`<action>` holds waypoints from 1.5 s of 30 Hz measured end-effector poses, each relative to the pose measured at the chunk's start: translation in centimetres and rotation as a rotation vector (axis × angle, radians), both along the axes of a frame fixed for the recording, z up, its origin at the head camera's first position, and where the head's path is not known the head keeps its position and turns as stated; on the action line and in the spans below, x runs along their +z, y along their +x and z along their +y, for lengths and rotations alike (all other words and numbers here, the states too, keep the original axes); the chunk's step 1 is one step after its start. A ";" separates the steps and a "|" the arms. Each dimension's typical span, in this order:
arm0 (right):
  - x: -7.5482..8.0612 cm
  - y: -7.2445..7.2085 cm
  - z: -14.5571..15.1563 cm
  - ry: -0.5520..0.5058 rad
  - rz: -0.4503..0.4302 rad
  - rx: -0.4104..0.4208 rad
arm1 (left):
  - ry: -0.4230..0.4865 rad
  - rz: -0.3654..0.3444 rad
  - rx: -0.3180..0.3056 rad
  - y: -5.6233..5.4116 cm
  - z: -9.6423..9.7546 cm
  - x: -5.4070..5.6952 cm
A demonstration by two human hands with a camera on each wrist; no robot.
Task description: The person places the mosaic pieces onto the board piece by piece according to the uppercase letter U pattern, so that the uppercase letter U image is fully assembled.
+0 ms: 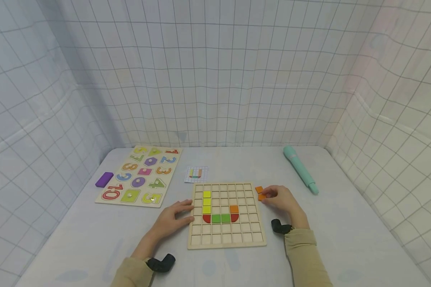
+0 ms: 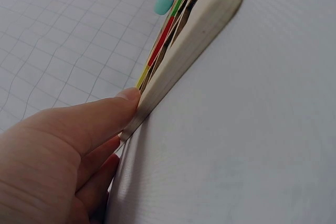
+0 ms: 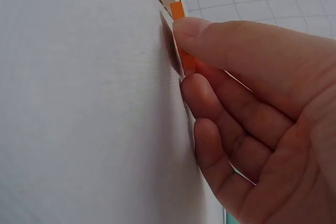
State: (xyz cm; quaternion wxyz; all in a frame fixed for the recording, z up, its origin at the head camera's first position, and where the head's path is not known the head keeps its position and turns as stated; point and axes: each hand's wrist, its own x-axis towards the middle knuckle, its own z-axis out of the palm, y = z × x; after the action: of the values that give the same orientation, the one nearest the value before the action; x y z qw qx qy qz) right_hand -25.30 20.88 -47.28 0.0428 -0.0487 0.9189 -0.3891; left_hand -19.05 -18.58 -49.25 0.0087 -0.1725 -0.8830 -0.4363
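Note:
A square wooden grid board (image 1: 227, 240) lies before me. On it, yellow tiles (image 1: 206, 202), red rounded tiles (image 1: 206, 219), green tiles (image 1: 220, 218) and one orange tile (image 1: 234, 209) form a U-like shape. My left hand (image 1: 170, 219) rests against the board's left edge, fingers relaxed, its thumb touching the rim in the left wrist view. Just off the board's right edge, my right hand (image 1: 281, 199) pinches an orange square tile (image 3: 188, 61), which looks tilted off the tabletop in the right wrist view. Another orange tile (image 1: 259, 189) lies beside it.
A small pattern card (image 1: 196, 174) lies behind the board. To the left are a number-and-shape puzzle board (image 1: 140, 175) and a purple block (image 1: 104, 179). At the back right lies a mint-green cylindrical object (image 1: 301, 169). Gridded white cloth walls surround the table.

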 end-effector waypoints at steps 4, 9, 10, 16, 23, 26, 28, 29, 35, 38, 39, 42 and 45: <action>0.4 0.0 0.0 0.003 -0.002 0.010 | -0.001 0.008 -0.002 0.0 0.0 0.1; 1.4 0.0 -0.3 0.005 0.030 0.034 | -0.012 0.018 -0.001 -0.1 0.0 0.0; 1.6 0.0 -0.4 0.004 0.035 0.041 | -0.012 0.018 -0.001 -0.1 0.0 0.0; 2.7 0.2 -1.3 -0.016 0.055 0.090 | -0.015 0.012 0.005 -0.1 0.0 -0.1; 3.6 0.5 -3.1 -0.035 0.086 0.132 | -0.019 0.000 0.012 -0.1 0.0 -0.1; 3.5 0.4 -3.7 -0.045 0.087 0.155 | -0.014 -0.007 0.016 0.0 0.1 0.0; 3.3 0.3 -4.0 -0.043 0.096 0.180 | -0.011 -0.010 0.017 0.0 0.1 0.1; 3.3 0.3 -4.3 -0.044 0.093 0.190 | -0.011 -0.010 0.017 0.0 0.1 0.1; 3.5 0.4 -5.4 -0.051 0.099 0.234 | -0.017 0.005 0.009 0.0 0.1 0.1; 3.5 0.4 -5.9 -0.051 0.112 0.260 | -0.018 0.011 0.008 0.0 0.1 0.1; 3.5 0.4 -6.1 -0.054 0.112 0.267 | -0.018 0.011 0.008 0.0 0.1 0.1; 3.4 0.4 -6.6 -0.048 0.099 0.277 | -0.016 0.010 0.010 0.0 0.2 0.1; 3.2 0.3 -7.1 -0.024 0.084 0.281 | -0.018 0.005 0.013 0.0 0.1 0.0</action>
State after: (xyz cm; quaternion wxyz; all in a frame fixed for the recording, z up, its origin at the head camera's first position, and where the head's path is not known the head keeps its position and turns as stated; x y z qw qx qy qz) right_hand -24.96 13.78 -44.05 0.0579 -0.1935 0.8993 -0.3879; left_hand -19.07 -18.44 -49.21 0.0122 -0.1679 -0.8879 -0.4281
